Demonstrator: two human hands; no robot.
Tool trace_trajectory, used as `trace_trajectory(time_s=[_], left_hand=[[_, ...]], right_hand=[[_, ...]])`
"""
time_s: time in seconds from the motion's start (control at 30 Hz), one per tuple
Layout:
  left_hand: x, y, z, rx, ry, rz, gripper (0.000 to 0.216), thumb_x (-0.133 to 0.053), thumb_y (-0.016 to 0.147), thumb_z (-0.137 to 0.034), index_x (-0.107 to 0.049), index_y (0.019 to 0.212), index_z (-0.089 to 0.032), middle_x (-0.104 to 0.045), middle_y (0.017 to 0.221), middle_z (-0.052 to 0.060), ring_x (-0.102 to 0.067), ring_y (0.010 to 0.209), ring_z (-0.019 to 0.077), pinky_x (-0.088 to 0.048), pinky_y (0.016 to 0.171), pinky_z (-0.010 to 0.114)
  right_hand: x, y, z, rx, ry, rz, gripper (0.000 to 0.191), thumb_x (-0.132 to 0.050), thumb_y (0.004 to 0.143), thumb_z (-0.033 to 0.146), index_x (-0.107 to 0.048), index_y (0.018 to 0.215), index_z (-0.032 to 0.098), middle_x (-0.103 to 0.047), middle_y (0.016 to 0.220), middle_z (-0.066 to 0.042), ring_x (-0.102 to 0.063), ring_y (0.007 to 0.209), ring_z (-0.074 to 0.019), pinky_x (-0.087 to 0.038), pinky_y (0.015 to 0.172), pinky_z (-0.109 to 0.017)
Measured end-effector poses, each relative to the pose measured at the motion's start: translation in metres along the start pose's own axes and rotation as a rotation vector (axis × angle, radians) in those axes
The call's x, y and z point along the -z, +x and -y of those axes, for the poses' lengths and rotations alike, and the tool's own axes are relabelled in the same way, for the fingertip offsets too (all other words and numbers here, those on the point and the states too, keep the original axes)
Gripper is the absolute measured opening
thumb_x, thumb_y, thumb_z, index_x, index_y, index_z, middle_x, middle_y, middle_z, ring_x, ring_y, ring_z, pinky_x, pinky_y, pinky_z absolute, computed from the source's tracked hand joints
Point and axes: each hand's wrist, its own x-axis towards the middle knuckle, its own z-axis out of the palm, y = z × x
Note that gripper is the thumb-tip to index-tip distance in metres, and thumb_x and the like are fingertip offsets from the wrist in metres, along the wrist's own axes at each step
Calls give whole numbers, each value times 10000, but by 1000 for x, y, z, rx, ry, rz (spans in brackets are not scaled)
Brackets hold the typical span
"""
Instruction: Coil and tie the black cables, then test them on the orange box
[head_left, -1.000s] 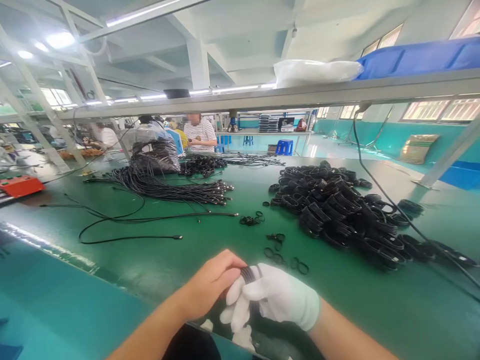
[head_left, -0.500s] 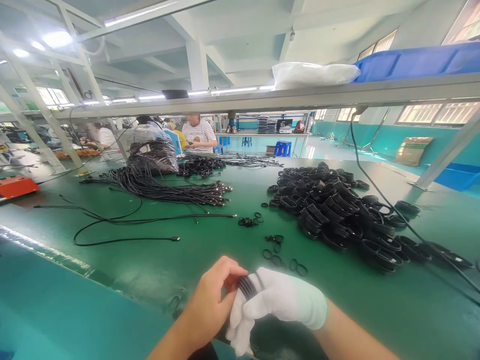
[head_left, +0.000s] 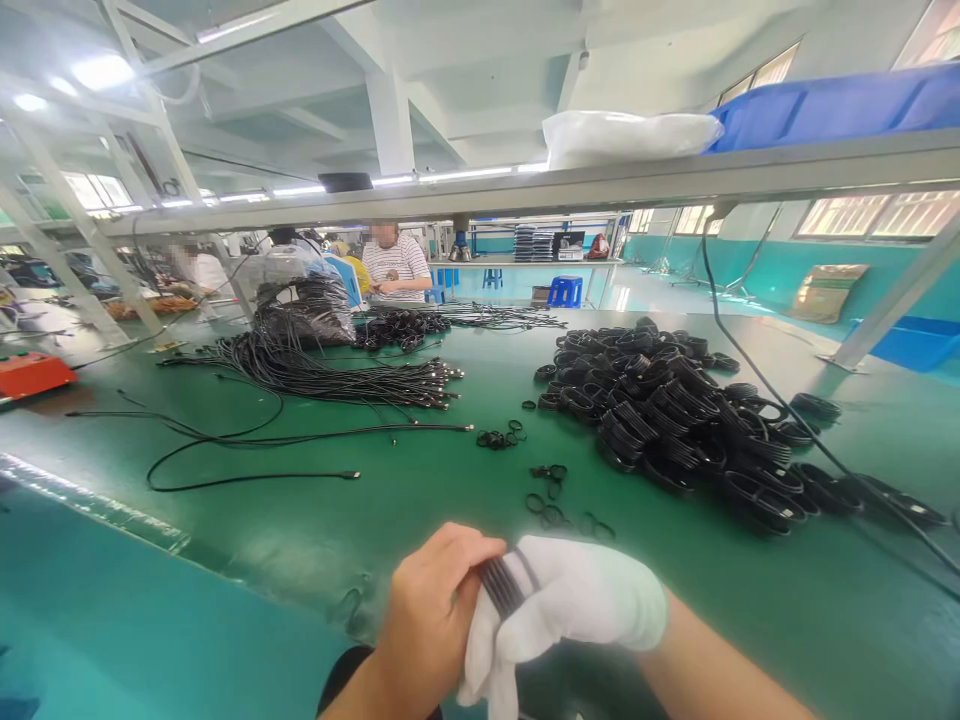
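My bare left hand and my white-gloved right hand meet at the near edge of the green table. Both are closed around a coiled black cable, whose loops show between the fingers. Small black rings lie scattered just beyond my hands. A large pile of coiled black cables sits to the right, and a bundle of straight black cables lies at the left.
Loose single cables trail across the left of the table. A bag of cables stands at the back. A hanging cord crosses the pile. An overhead shelf carries a blue bin. People sit working at the far side.
Both hands, still holding the coil, have drawn slightly nearer to me and lower in view. The view has tilted up a little.
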Motion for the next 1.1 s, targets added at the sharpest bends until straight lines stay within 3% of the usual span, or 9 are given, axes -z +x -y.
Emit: trace_trajectory(time_s=[0.1, 0.2, 0.4, 0.53, 0.6, 0.7, 0.8, 0.93, 1.1], left_hand=[[7, 10, -10, 14, -1, 220, 381, -373, 877, -62, -516, 1194, -219, -592, 877, 33, -568, 767, 120, -471, 702, 220], [13, 20, -17, 34, 1, 411, 311, -351, 886, -110, -583, 1085, -171, -573, 877, 62, -550, 768, 147, -467, 704, 255], [17, 27, -17, 20, 11, 430, 240, -362, 879, -133, -601, 894, -150, -544, 818, 56, -508, 703, 144, -436, 641, 252], [25, 30, -18, 55, 19, 403, 262, -338, 890, -124, -594, 873, -176, -544, 814, 39, -517, 720, 140, -432, 667, 241], [30, 33, -18, 118, 70, 394, 266, -342, 896, -133, -601, 873, -191, -552, 818, 30, -521, 722, 141, -430, 674, 243], [34, 39, -18, 190, 155, 404, 280, -357, 884, -130, -621, 851, -216, -558, 810, 15, -513, 692, 141, -424, 634, 239], [34, 44, -20, 204, 134, 415, 308, -355, 861, -99, -633, 850, -231, -580, 837, 7, -530, 724, 141, -426, 640, 227], [32, 48, -24, 244, 109, 453, 283, -365, 870, -129, -626, 828, -232, -573, 820, -6, -528, 699, 129, -420, 627, 222], [26, 51, -18, 386, 120, 337, 299, -378, 848, -136, -645, 882, -266, -598, 838, -14, -563, 739, 140, -430, 665, 245]], right_hand=[[1, 0, 3, -19, -2, 75, 302, -682, 670, 424, -684, 819, 161, -689, 743, -56, -626, 733, -188, -490, 741, -292], [-2, 1, 1, -1, 21, 61, 340, -696, 650, 451, -682, 812, 151, -696, 765, -74, -638, 722, -200, -499, 701, -297], [-12, -7, -1, 103, 11, -104, 732, -398, 760, 712, -668, 864, 40, -689, 785, -176, -626, 685, -204, -475, 621, -302], [-7, -23, 9, 118, -71, -410, 760, -315, 795, 721, -673, 835, 51, -677, 725, -153, -622, 650, -208, -458, 577, -290], [-3, -30, 14, 154, -109, -606, 700, -308, 829, 680, -655, 947, 84, -676, 815, -148, -632, 706, -220, -468, 603, -308], [-3, -32, 18, 155, -241, -776, 600, -547, 764, 600, -551, 1186, 174, -602, 1104, -131, -592, 920, -241, -474, 759, -357], [-6, -22, 14, 104, -251, -631, 692, -705, 688, 460, -462, 1282, 201, -558, 1135, -97, -527, 1014, -237, -418, 901, -398], [-5, -3, 6, 236, 45, -333, 622, -675, 712, 445, -472, 1236, 179, -560, 999, -70, -563, 911, -204, -480, 814, -410], [-3, 10, -2, 188, 75, -555, 491, -678, 715, 225, -494, 1169, 189, -581, 908, -44, -620, 781, -168, -535, 641, -296]])
